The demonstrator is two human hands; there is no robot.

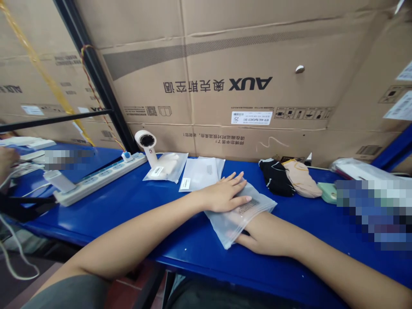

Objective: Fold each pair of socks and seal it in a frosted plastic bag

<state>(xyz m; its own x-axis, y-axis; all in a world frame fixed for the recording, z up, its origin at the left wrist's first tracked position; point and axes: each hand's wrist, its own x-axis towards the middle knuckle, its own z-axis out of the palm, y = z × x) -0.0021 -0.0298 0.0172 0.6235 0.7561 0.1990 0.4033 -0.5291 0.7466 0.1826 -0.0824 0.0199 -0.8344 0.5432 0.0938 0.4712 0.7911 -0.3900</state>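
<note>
A frosted zip bag [225,229] lies slanted on the blue table in front of me. My left hand [225,193] rests flat on top of it, fingers stretched toward the far right. From the near right, my right hand [264,234] reaches into the bag's mouth. Its fingers show only dimly through the plastic, and whether they hold anything is hidden. The right thumb stands apart at the bag's edge, with a small dark patch beside it. Flat white bags [201,171] lie just beyond my left hand. Farther right sit a black folded garment [275,177] and a beige one [301,178].
A white handheld device [149,150] with a round dark head stands by a packed frosted bag [167,167]. A power strip [103,176] runs along the left. A green object [327,193] and a plastic-wrapped pack [370,169] lie right. Large cardboard [209,56] backs the table [167,234]. Another person's hand [7,161] shows far left.
</note>
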